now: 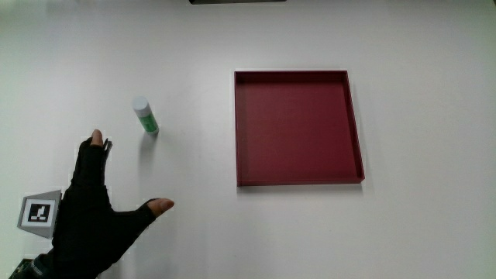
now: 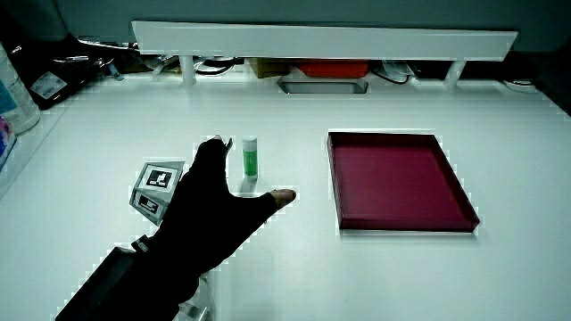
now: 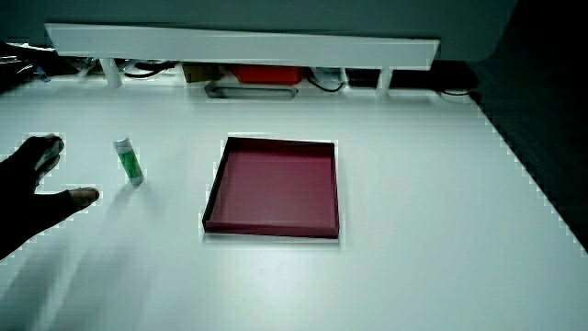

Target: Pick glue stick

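Surface: white table [image 1: 434,240], bare but for a few items, with a low partition [image 2: 321,40] at its edge farthest from us.
Hand: the hand [image 1: 89,221] lies low over the table, fingers spread wide and thumb out, holding nothing; the patterned cube [image 1: 39,213] is on its back.
Glue stick: the glue stick [image 1: 145,116] stands upright with a green body and pale cap, near the fingertips [image 1: 96,138] but apart from them. It is farther from us than the hand, between it and the tray.
Tray: the red tray [image 1: 298,184] is empty and well apart from the hand.
Risk: we judge a tip-over likeliest – a fingertip brushing the narrow upright stick could topple it and set it rolling.
Second risk: pinching only the cap – it may slip or pull off.
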The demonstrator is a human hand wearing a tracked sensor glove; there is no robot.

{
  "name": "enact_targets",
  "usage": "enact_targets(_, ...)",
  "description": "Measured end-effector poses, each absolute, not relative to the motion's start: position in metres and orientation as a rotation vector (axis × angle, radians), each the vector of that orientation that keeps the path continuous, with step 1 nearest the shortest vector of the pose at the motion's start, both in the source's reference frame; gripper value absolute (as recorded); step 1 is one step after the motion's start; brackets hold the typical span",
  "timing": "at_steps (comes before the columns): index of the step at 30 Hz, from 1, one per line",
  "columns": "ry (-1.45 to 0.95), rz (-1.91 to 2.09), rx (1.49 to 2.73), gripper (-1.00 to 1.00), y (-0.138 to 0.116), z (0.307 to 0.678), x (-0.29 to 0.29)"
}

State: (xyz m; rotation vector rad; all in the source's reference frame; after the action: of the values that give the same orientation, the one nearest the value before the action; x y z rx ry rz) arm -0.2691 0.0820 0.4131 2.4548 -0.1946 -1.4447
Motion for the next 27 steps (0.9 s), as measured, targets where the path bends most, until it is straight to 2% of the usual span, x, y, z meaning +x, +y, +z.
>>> enact_targets(8, -0.272, -1.331, 2.505, 0.0, 0.074, 0.428, -0.28)
enact_targets(17, -0.438, -1.276, 2.428, 0.0, 0.055, 0.45, -0.288)
enact_targets(27, -0.419, -1.409, 2.389, 0.0, 0.027, 0.475, -0.288)
